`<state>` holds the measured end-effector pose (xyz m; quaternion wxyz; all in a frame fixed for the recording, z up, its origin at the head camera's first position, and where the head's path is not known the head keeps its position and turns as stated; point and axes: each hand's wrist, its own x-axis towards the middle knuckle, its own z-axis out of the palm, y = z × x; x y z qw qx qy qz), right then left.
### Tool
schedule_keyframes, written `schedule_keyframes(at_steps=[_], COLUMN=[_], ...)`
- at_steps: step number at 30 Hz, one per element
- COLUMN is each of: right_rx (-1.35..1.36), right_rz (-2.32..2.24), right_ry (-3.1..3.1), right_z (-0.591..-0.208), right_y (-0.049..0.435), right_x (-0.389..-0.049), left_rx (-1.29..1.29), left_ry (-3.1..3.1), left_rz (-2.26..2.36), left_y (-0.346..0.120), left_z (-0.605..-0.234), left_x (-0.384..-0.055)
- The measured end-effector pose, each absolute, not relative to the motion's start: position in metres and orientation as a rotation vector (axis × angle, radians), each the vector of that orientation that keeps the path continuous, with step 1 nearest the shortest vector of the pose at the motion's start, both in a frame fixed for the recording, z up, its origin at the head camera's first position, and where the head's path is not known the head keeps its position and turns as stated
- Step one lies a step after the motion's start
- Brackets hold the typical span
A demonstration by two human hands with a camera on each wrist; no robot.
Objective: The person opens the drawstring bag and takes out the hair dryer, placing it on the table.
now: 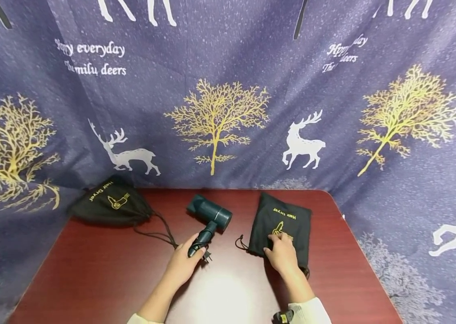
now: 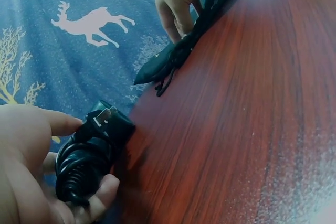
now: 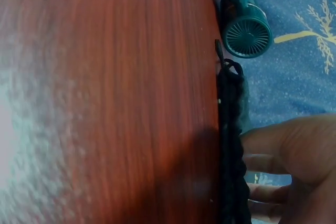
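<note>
We log the hair dryer [image 1: 211, 211] in our left grip [image 1: 184, 261], curled round its handle [image 1: 207, 231]; right grip [image 1: 282, 255], loosely extended, touches the pouch [image 1: 280, 221] (print up) right of the dryer.

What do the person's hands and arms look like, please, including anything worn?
The left hand and right hand are bare of gloves. The sleeves are pale cream; of the left sleeve, only the edge shows. A small black device with a yellow mark sits beside the right cuff.
</note>
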<state>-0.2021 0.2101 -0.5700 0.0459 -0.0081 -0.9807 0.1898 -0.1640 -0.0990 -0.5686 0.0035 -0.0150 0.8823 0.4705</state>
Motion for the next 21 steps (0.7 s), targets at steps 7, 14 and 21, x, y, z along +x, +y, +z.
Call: schedule_keyframes(at_steps=[7, 14, 21], right_rx=[-0.041, -0.066, -0.095], right_rz=[0.576, 0.574, 0.557], right_ry=[-2.998, -3.015, -3.048], right_z=[-0.568, -0.570, -0.567], right_y=[0.209, 0.219, 0.236], right_x=[-0.206, -0.208, -0.210], left_rx=[-0.054, -0.052, -0.056], left_ry=[2.839, 2.874, 2.902], left_rz=[1.359, 1.313, 1.319], left_y=[-0.103, -0.100, -0.090], left_z=[-0.564, -0.569, -0.574], left_x=[-0.168, -0.171, -0.169])
